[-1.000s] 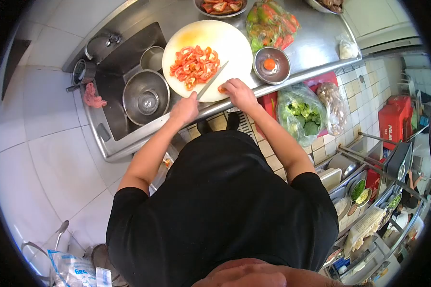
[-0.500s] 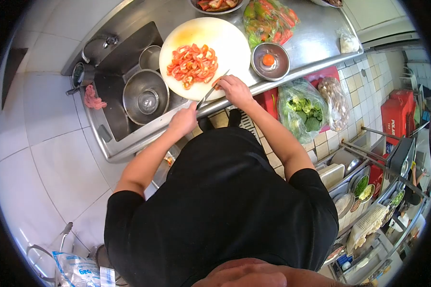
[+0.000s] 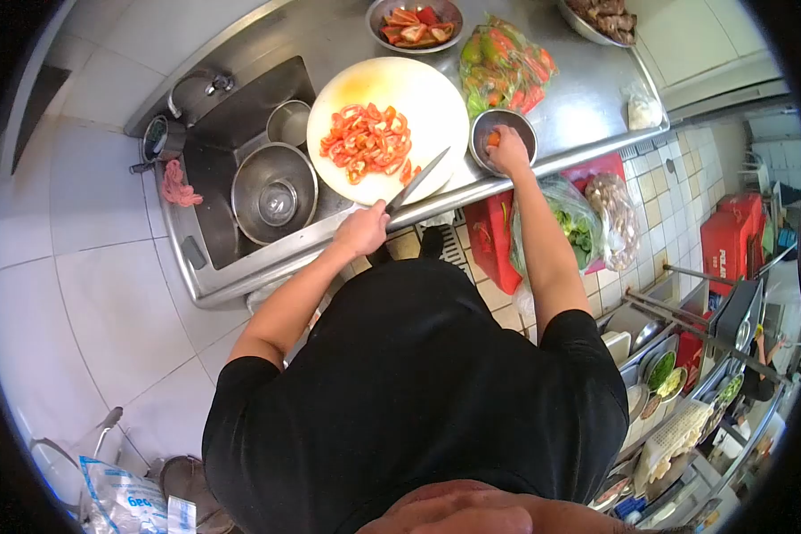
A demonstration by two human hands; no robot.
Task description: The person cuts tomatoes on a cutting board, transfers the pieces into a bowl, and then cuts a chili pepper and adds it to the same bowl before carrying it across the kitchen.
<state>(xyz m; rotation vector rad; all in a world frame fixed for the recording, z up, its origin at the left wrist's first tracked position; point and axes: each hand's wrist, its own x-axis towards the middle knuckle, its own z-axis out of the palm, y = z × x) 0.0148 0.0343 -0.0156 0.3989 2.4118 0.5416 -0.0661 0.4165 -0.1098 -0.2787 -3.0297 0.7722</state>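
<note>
My left hand (image 3: 362,230) is closed round the handle of a kitchen knife (image 3: 418,181), whose blade lies slanted over the near right edge of a round white cutting board (image 3: 445,98). A pile of cut tomato pieces (image 3: 365,142) covers the middle of the board, with a few more beside the blade. Over at the right, my right hand (image 3: 510,153) reaches into a small metal bowl (image 3: 525,133). Its fingers are closed on a red-orange tomato (image 3: 494,139), which they partly hide.
Left of the board is a sink (image 3: 214,187) holding a large metal bowl (image 3: 251,200) and a smaller pot (image 3: 288,122). Behind stand a bowl of red pepper pieces (image 3: 416,34) and a bag of peppers (image 3: 505,67). Bagged greens (image 3: 574,227) sit below the counter edge.
My right hand has moved from the board's edge to the small bowl and taken hold of the tomato. The knife stays in my left hand, now pointing further right. The view has shifted slightly.
</note>
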